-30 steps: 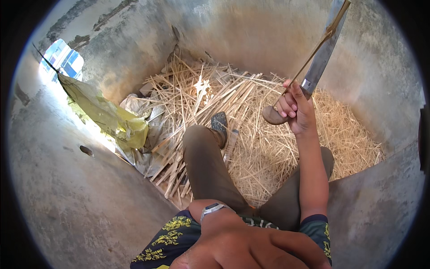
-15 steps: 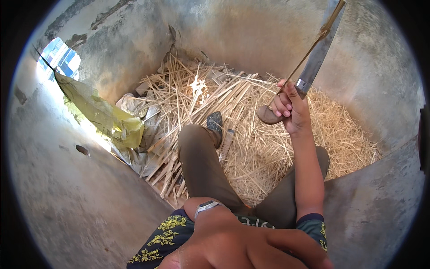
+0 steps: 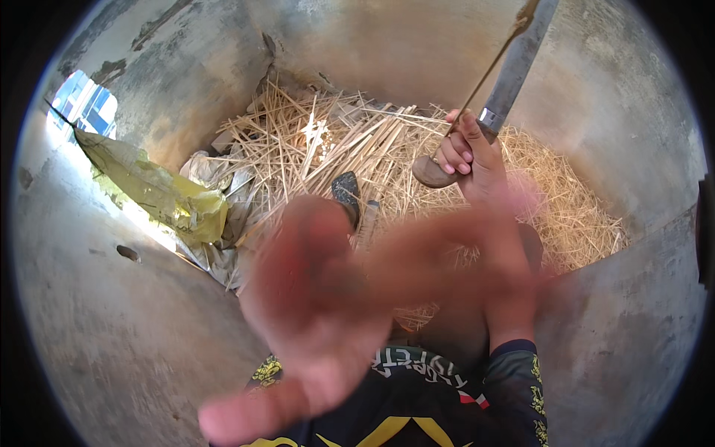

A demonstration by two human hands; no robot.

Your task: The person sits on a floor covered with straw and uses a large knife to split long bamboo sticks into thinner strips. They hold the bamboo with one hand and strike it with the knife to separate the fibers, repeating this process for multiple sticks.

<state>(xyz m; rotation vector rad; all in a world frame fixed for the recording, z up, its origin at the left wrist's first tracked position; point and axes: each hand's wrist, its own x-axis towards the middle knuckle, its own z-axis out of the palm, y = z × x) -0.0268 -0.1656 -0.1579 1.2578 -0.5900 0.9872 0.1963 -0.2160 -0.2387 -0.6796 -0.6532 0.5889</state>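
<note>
My right hand [image 3: 473, 153] is wrapped round the handle of a big machete [image 3: 518, 67], its blade pointing up and away and running out of the top of the picture. The rounded brown wooden end of the handle [image 3: 432, 173] sticks out below my fingers. A thin brown strip [image 3: 488, 74] runs up from the same hand beside the blade, with a knot-like lump near its top. Close to the camera, my left hand [image 3: 320, 320] is large and blurred by motion; its thumb is stretched out to the lower left and nothing shows in it.
Split sticks [image 3: 365, 149] lie heaped on the floor ahead, with fine straw-like shavings [image 3: 566, 201] to the right. A yellow plastic sheet [image 3: 156, 186] hangs by a bright opening at the left. Stained grey walls [image 3: 357, 45] stand close all round. My shoe [image 3: 345, 190] rests among the sticks.
My left hand has swung up and forward from near my chest, across my legs and in front of my right forearm. The right hand keeps the machete raised; the view has shifted slightly.
</note>
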